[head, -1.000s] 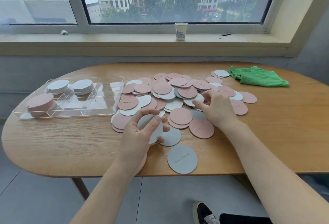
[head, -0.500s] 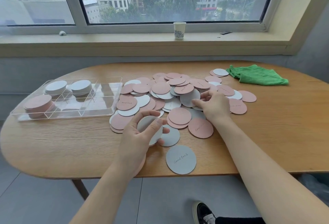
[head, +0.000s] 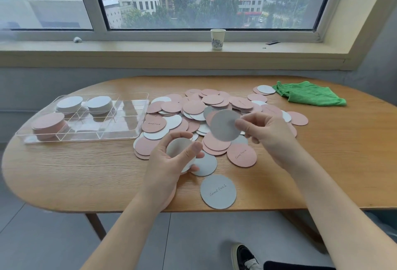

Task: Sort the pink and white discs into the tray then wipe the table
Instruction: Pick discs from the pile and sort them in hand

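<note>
Sorting is mid-step: the right hand pinches a white disc above the pile, the left hand grips a white stack, so next comes joining them and carrying them to the tray at ten o'clock.

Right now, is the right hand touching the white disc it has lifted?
Touching. The head view shows the right hand pinching the lifted white disc at its edge, thumb lying across its face, above the pile.

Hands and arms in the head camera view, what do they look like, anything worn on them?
Both arms are bare from the bottom edge of the picture up to the wrists: no sleeves, gloves, watch, bracelets or rings show on the left hand or the right hand. The nails look short and unpainted. Below the table, a black shoe with white laces and a dark trouser leg show.
</note>
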